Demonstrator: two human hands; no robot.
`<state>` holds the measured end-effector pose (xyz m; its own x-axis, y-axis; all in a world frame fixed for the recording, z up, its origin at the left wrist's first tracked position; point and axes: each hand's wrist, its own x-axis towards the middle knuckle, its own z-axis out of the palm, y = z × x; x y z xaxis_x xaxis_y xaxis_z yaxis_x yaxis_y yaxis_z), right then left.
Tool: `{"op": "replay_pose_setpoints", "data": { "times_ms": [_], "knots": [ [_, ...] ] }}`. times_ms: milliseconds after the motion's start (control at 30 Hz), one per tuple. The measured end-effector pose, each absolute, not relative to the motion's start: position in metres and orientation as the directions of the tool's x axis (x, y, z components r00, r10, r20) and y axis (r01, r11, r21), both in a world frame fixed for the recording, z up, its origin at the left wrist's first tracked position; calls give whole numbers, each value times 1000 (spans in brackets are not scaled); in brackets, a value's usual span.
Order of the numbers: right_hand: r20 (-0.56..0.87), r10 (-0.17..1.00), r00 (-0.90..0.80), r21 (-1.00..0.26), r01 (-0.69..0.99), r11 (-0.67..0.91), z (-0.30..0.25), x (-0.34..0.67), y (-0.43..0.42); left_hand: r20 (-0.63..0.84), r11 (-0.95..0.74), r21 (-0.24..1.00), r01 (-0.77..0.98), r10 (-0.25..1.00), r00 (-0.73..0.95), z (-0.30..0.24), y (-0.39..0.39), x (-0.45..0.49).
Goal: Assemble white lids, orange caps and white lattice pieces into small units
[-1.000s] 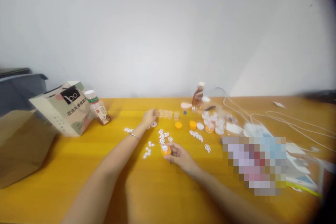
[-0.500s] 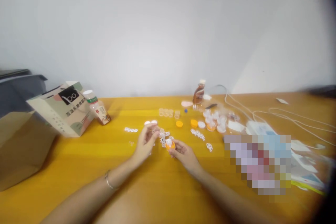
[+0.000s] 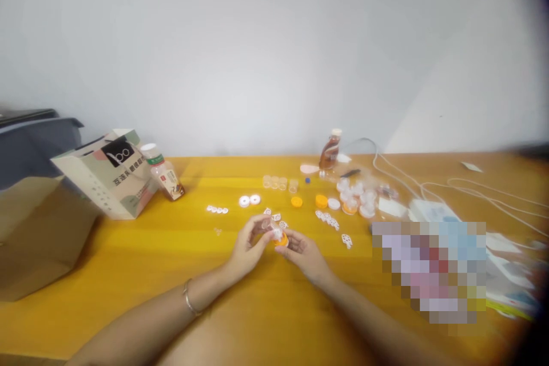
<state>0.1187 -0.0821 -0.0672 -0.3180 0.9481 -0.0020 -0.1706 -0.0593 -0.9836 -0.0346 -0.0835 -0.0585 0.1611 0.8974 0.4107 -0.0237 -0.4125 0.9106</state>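
My left hand (image 3: 250, 247) is closed around a small clear plastic cup (image 3: 266, 223), tilted toward my right hand. In my right hand (image 3: 305, 254), thumb and fingers grip a round orange cap (image 3: 281, 242) with a small white part on top. The two pieces meet or nearly meet; blur and fingers hide whether they touch. Several flat white cut-out pieces (image 3: 277, 217) lie on the table just behind my hands. Farther back are two white round discs (image 3: 249, 200) and another orange cap (image 3: 296, 202).
Several clear cups (image 3: 274, 183) stand in a row. To the right are a stacked orange cap (image 3: 321, 201), a white disc (image 3: 333, 203), cut-out pieces (image 3: 327, 219) and clustered cups (image 3: 355, 194). Bottles (image 3: 330, 150), a paper bag (image 3: 124, 180) and white cables (image 3: 398, 174) lie around.
My left hand has moved right and slightly down with the clear cup, closing the gap to the orange cap. The white discs now show fully. The view has shifted slightly.
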Motion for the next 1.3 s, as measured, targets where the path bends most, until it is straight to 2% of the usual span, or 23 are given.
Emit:
{"op": "replay_pose_setpoints", "data": {
  "times_ms": [267, 533, 733, 833, 967, 1033, 1167, 1300],
  "knots": [
    [2, 940, -342, -991, -127, -44, -61, 118, -85, 493, -528, 834, 160, 844, 214, -59, -83, -36],
    [31, 933, -357, -990, -137, -19, -59, 117, -89, 528, -558, 819, 133, 824, 208, -59, -83, -36],
    [65, 906, -419, -995, -101, 24, -52, 120, -92, 440, -458, 888, 34, 869, 226, -56, -83, -37],
    [15, 880, -475, -993, -113, -44, -53, 123, -93, 377, -372, 925, -80, 873, 310, -51, -83, -41],
    [-27, 839, -543, -949, -251, -192, -56, 123, -94, 273, -173, 955, -240, 828, 490, -42, -83, -45],
    [-21, 848, -529, -939, -281, -199, -55, 121, -95, 266, -139, 952, -271, 814, 517, -40, -83, -45],
    [41, 891, -452, -982, -184, -49, -51, 118, -93, 366, -300, 927, -225, 853, 372, -44, -82, -38],
    [118, 932, -342, -992, -77, 97, -53, 116, -94, 376, -381, 925, -8, 911, 171, -51, -85, -29]
  ]
}}
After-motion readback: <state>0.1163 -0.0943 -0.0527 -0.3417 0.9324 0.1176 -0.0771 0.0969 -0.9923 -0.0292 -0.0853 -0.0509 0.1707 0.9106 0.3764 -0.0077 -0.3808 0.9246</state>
